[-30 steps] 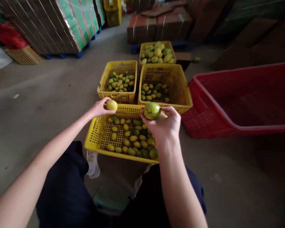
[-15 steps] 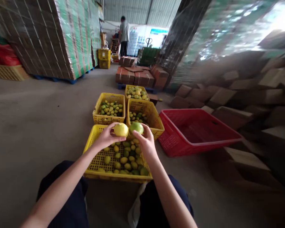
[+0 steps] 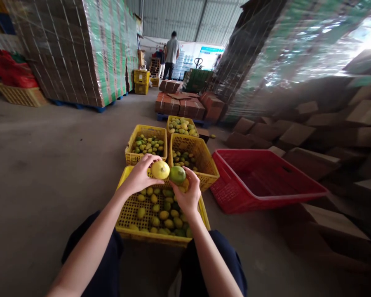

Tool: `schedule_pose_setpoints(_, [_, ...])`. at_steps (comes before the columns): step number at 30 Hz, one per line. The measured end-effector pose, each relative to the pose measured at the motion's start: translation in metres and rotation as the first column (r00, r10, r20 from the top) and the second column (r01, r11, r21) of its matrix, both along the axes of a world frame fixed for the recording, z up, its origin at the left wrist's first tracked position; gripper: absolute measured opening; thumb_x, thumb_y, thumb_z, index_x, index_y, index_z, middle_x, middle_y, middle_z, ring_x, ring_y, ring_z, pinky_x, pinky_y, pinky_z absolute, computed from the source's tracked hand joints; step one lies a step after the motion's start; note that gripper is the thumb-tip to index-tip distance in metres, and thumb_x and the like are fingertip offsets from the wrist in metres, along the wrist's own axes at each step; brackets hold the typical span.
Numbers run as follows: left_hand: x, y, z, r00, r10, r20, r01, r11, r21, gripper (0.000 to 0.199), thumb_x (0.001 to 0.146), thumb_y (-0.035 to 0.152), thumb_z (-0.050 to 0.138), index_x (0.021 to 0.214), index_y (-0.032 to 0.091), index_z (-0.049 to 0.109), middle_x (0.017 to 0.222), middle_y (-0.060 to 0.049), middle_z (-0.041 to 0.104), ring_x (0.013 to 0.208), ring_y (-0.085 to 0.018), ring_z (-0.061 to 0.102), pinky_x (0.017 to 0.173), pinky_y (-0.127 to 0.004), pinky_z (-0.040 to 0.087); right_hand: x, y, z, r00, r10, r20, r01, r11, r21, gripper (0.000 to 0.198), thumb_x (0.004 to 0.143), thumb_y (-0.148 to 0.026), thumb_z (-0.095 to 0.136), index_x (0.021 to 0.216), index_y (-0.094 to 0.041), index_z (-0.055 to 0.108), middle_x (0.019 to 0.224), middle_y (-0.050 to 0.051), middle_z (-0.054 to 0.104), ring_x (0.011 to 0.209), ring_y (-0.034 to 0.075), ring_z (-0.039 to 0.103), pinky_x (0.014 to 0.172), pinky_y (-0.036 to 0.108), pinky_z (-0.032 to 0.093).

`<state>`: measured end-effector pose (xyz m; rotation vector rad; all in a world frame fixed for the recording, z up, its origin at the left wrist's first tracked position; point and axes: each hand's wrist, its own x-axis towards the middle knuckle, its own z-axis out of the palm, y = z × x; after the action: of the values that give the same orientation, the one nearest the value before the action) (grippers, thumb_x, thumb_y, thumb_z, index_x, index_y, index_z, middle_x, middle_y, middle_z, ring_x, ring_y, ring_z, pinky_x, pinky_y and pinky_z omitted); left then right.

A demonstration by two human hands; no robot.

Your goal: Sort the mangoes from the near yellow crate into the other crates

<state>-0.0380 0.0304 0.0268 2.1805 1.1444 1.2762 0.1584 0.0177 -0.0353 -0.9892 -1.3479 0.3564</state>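
Observation:
My left hand (image 3: 141, 175) is closed round a yellow lemon (image 3: 160, 170), thumb below and fingers above. A green lemon (image 3: 177, 175) is gripped in my right hand (image 3: 188, 194), side by side with the yellow one. Both fruits are held up over the front yellow crate (image 3: 128, 213), in which many green and yellow lemons (image 3: 168, 223) lie, mostly toward its right side. Part of the crate's far side is hidden behind my hands.
Beyond stand a left yellow crate (image 3: 146, 158), a right yellow crate (image 3: 200, 177) and a farther crate (image 3: 183, 127), all holding fruit. A red basket (image 3: 235, 198) sits at right, beside cardboard boxes (image 3: 312, 165). Strapped cardboard (image 3: 191, 109) and people (image 3: 172, 51) are farther back.
The view has shifted slightly, so the crates sit lower and further right. My right hand has turned the green lemon, and its end now faces me. Both lemons stay held.

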Motion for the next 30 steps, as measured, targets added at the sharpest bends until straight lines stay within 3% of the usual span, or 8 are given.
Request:
schedule_pose_setpoints(3, [0.004, 0.003, -0.003, 0.999, -0.041, -0.007, 0.04, 0.999, -0.016, 0.063, 0.064, 0.028, 0.088, 0.117, 0.027, 0.053, 0.117, -0.007, 0.059, 0.113, -0.027, 0.059, 0.097, -0.046, 0.05, 0.002, 0.001, 0.008, 0.994, 0.039, -0.099, -0.043, 0.998, -0.04, 0.061, 0.063, -0.023, 0.083, 0.117, -0.029, 0.056, 0.119, 0.005, 0.063, 0.109, 0.024, 0.061, 0.099, 0.044, 0.049])
schedule_pose_setpoints(5, [0.005, 0.004, -0.005, 0.999, -0.052, 0.01, 0.053, 0.998, -0.038, 0.063, 0.064, 0.031, 0.088, 0.116, 0.027, 0.053, 0.118, -0.007, 0.06, 0.113, -0.027, 0.059, 0.095, -0.046, 0.052, 0.004, 0.001, 0.013, 0.963, 0.114, -0.243, -0.145, 0.983, -0.114, 0.064, 0.058, -0.023, 0.085, 0.115, -0.029, 0.056, 0.113, 0.002, 0.064, 0.101, 0.022, 0.063, 0.091, 0.039, 0.052])
schedule_pose_setpoints(9, [0.006, 0.005, -0.005, 0.996, -0.035, 0.076, 0.042, 0.995, -0.089, 0.061, 0.063, 0.037, 0.088, 0.113, 0.027, 0.055, 0.119, -0.007, 0.061, 0.109, -0.026, 0.061, 0.089, -0.045, 0.055, 0.01, 0.005, 0.019, 0.774, 0.247, -0.583, -0.427, 0.884, -0.192, 0.05, 0.055, -0.028, 0.085, 0.1, -0.027, 0.061, 0.091, -0.002, 0.067, 0.08, 0.017, 0.064, 0.076, 0.032, 0.053])
schedule_pose_setpoints(11, [0.006, 0.004, -0.006, 0.994, -0.04, 0.102, 0.052, 0.993, -0.11, 0.062, 0.062, 0.037, 0.088, 0.113, 0.027, 0.055, 0.119, -0.007, 0.061, 0.108, -0.026, 0.061, 0.087, -0.044, 0.055, 0.011, 0.009, 0.018, 0.668, 0.251, -0.701, -0.492, 0.856, -0.162, 0.044, 0.053, -0.034, 0.085, 0.09, -0.025, 0.064, 0.085, -0.001, 0.068, 0.075, 0.017, 0.063, 0.07, 0.03, 0.052])
schedule_pose_setpoints(13, [0.008, 0.004, -0.006, 0.991, -0.059, 0.116, 0.074, 0.989, -0.125, 0.062, 0.06, 0.037, 0.089, 0.112, 0.027, 0.056, 0.119, -0.007, 0.062, 0.108, -0.026, 0.061, 0.087, -0.043, 0.056, 0.009, 0.011, 0.016, 0.618, 0.245, -0.747, -0.515, 0.844, -0.149, 0.041, 0.05, -0.038, 0.085, 0.083, -0.024, 0.065, 0.082, -0.001, 0.069, 0.073, 0.017, 0.062, 0.066, 0.029, 0.051])
schedule_pose_setpoints(19, [0.014, 0.003, -0.007, 0.985, -0.068, 0.159, 0.093, 0.983, -0.157, 0.064, 0.059, 0.037, 0.089, 0.113, 0.026, 0.056, 0.119, -0.007, 0.062, 0.106, -0.025, 0.061, 0.085, -0.042, 0.056, 0.004, 0.008, 0.02, 0.66, 0.288, -0.694, -0.536, 0.828, -0.166, 0.049, 0.047, -0.032, 0.088, 0.089, -0.026, 0.065, 0.09, -0.002, 0.071, 0.081, 0.018, 0.063, 0.078, 0.032, 0.052])
schedule_pose_setpoints(24, [0.014, 0.003, -0.005, 0.979, -0.079, 0.187, 0.111, 0.98, -0.166, 0.063, 0.059, 0.036, 0.089, 0.113, 0.026, 0.057, 0.118, -0.006, 0.06, 0.107, -0.024, 0.061, 0.086, -0.04, 0.055, 0.003, 0.009, 0.022, 0.685, 0.314, -0.658, -0.526, 0.838, -0.148, 0.052, 0.05, -0.035, 0.088, 0.094, -0.027, 0.062, 0.091, -0.002, 0.068, 0.082, 0.017, 0.062, 0.079, 0.032, 0.051])
schedule_pose_setpoints(30, [0.016, 0.003, -0.002, 0.963, -0.095, 0.251, 0.148, 0.968, -0.201, 0.061, 0.059, 0.037, 0.09, 0.11, 0.026, 0.057, 0.118, -0.007, 0.061, 0.108, -0.025, 0.061, 0.087, -0.04, 0.055, -0.003, 0.014, 0.015, 0.705, 0.336, -0.624, -0.552, 0.813, -0.186, 0.05, 0.059, -0.062, 0.077, 0.092, -0.028, 0.06, 0.08, -0.001, 0.066, 0.072, 0.018, 0.061, 0.065, 0.032, 0.051])
